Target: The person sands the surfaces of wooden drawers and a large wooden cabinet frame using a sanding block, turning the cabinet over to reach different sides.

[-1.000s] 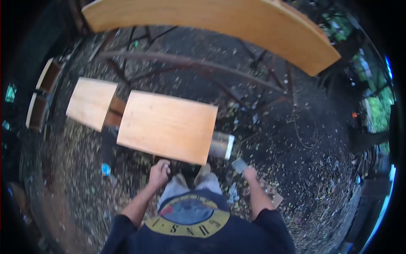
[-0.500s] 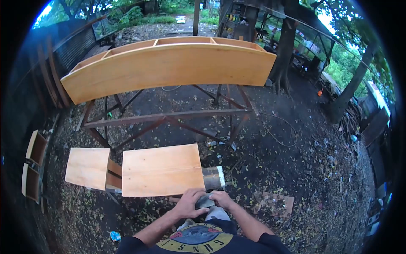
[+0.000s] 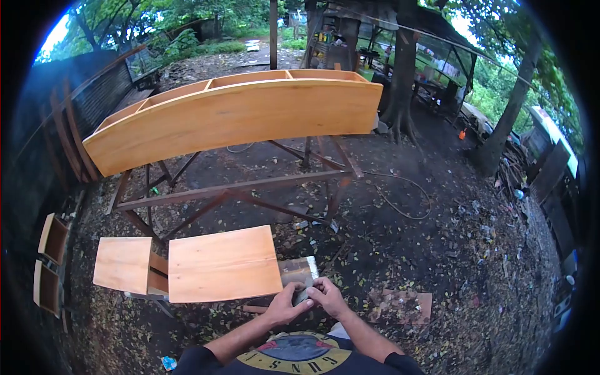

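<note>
Between my two hands is a small grey-green piece [image 3: 302,296], perhaps a sheet or cloth, too small to make out. My left hand [image 3: 287,304] has its fingers closed on its left side, near the corner of a large pale wooden panel [image 3: 224,264]. On the right side my right hand [image 3: 329,297] pinches the same piece. Just beyond my hands, a worn block or board with a whitish edge [image 3: 299,270] sticks out past the panel. Left of the panel stands a smaller wooden box [image 3: 122,264] with a pale top.
A long wooden shelf unit [image 3: 237,114] lies on a rusty metal frame [image 3: 234,189] ahead. Two small wooden boxes [image 3: 48,289] stand at the far left. A flat brown board [image 3: 405,307] lies on the leafy ground at right, near a looped hose [image 3: 400,212]. Trees stand behind.
The view has shifted, so the shelf unit and panel appear lower and further left. My hands have lifted away from my lap with the grey-green piece, nearer to the worn block.
</note>
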{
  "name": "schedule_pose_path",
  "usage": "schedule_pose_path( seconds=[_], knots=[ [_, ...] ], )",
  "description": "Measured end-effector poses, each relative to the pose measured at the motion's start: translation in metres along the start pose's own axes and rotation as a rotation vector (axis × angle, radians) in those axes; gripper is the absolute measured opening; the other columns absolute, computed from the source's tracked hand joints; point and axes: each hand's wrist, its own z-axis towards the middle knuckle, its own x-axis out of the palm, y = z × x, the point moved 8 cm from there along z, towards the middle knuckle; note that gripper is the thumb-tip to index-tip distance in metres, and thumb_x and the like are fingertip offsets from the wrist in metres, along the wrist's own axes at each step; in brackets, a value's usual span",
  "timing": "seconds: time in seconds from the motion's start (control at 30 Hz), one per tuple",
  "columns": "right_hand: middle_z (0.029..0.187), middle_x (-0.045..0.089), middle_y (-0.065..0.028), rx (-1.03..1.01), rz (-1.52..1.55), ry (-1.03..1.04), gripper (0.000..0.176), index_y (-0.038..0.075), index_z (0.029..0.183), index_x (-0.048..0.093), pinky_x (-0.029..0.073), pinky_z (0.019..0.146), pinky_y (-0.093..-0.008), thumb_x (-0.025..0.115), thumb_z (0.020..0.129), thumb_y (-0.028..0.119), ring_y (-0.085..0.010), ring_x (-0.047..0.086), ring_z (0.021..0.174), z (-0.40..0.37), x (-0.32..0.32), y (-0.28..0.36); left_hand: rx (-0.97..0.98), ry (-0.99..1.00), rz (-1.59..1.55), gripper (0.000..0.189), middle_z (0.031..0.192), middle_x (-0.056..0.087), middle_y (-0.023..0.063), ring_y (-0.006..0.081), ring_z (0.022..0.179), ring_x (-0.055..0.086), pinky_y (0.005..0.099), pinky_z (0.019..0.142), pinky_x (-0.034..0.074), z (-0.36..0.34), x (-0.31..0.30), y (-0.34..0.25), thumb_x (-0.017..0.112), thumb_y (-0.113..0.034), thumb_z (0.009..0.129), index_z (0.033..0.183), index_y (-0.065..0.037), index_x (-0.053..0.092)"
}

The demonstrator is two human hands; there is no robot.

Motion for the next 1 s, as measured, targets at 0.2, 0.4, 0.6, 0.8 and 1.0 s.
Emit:
schedule_pose_path(
  seconds=[0.2,0.4,0.6,0.8,1.0],
  knots=[
    [0.101,0.069,-0.0026,-0.038,0.092,-0.12,0.034,0.002,0.126,0.061,0.055,0.073,-0.0259,0.076,0.104,0.024,-0.0075,0.065,0.085,-0.009,-0.144,0.024,0.063,0.105,-0.093,0.07,0.119,0.07,0.0154,0.0166,0.105,0.069,0.0341,0.092,0.057,0.082,0.104,-0.067,0.083,-0.043,0.097,0.146,-0.003,0.053],
    [0.112,0.073,-0.0065,-0.104,0.021,-0.169,0.038,0.0,0.132,0.062,0.058,0.085,-0.0298,0.076,0.105,0.023,-0.0121,0.069,0.1,-0.024,-0.29,0.084,-0.001,0.233,-0.624,0.072,0.134,0.059,0.0091,0.0157,0.119,0.061,0.0361,0.099,0.055,0.172,0.225,-0.11,0.088,-0.022,0.094,0.149,-0.003,0.045],
    [0.111,0.073,-0.006,-0.179,0.07,-0.234,0.042,-0.002,0.132,0.06,0.059,0.082,-0.0283,0.075,0.105,0.027,-0.0113,0.069,0.097,-0.044,-0.394,0.132,-0.039,0.369,-0.75,0.082,0.145,0.053,0.0142,0.0251,0.133,0.057,0.0415,0.111,0.049,0.238,0.297,-0.165,0.087,-0.028,0.094,0.155,-0.002,0.039],
    [0.114,0.073,-0.0066,-0.215,0.11,-0.284,0.042,-0.001,0.132,0.062,0.057,0.086,-0.0293,0.079,0.103,0.024,-0.0122,0.069,0.101,-0.053,-0.453,0.139,-0.033,0.506,-0.644,0.086,0.153,0.05,0.0161,0.0274,0.14,0.053,0.0443,0.113,0.048,0.281,0.351,-0.196,0.085,-0.023,0.095,0.16,-0.003,0.034],
    [0.111,0.073,-0.0058,-0.251,0.074,-0.383,0.042,-0.002,0.131,0.064,0.057,0.088,-0.0295,0.08,0.102,0.025,-0.0117,0.067,0.1,-0.041,-0.5,0.154,-0.073,0.643,-0.7,0.082,0.155,0.05,0.0164,0.0276,0.144,0.051,0.0454,0.118,0.044,0.333,0.383,-0.213,0.081,-0.025,0.098,0.161,-0.003,0.035]
  ],
)
